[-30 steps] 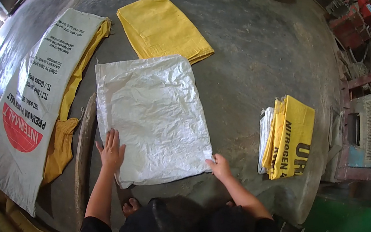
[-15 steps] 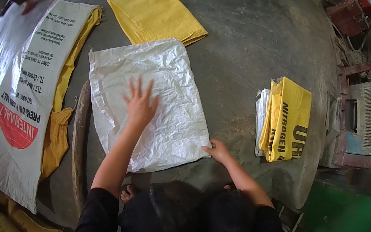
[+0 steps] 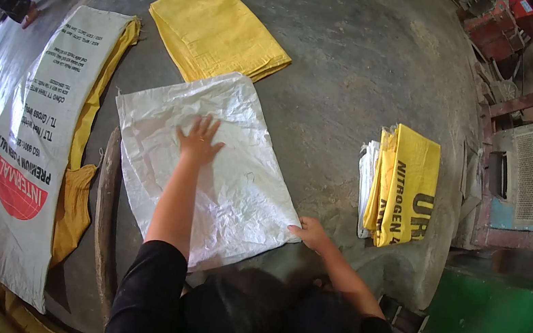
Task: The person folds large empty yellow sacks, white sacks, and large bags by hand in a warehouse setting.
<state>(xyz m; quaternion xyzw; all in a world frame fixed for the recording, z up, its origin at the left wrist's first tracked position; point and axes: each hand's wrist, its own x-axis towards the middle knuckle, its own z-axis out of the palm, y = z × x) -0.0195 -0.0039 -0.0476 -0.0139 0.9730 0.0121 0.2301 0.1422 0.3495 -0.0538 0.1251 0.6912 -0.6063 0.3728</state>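
Observation:
A white woven sack (image 3: 242,194) lies flat and wrinkled on the floor in front of me. My left hand (image 3: 198,144) rests on its upper middle, palm down with fingers spread. At the sack's lower right corner, my right hand (image 3: 311,234) pinches the edge between thumb and fingers. Just beyond the sack lies a folded yellow sack (image 3: 221,32), touching or slightly under its top edge. To the right stands a folded bundle of sacks (image 3: 408,188), yellow with black print outside and white at its left side.
On the left lie printed grey-white sacks (image 3: 47,113) over yellow ones. A wooden pole (image 3: 105,225) runs between them and the white sack. Machinery with a blue metal panel (image 3: 530,178) and a green panel (image 3: 491,321) borders the right. A person's hand (image 3: 30,15) shows far left.
My left hand has come down flat and moved slightly left on the white sack, which looks smoother there. My right hand keeps its corner. The whole view has shifted a little.

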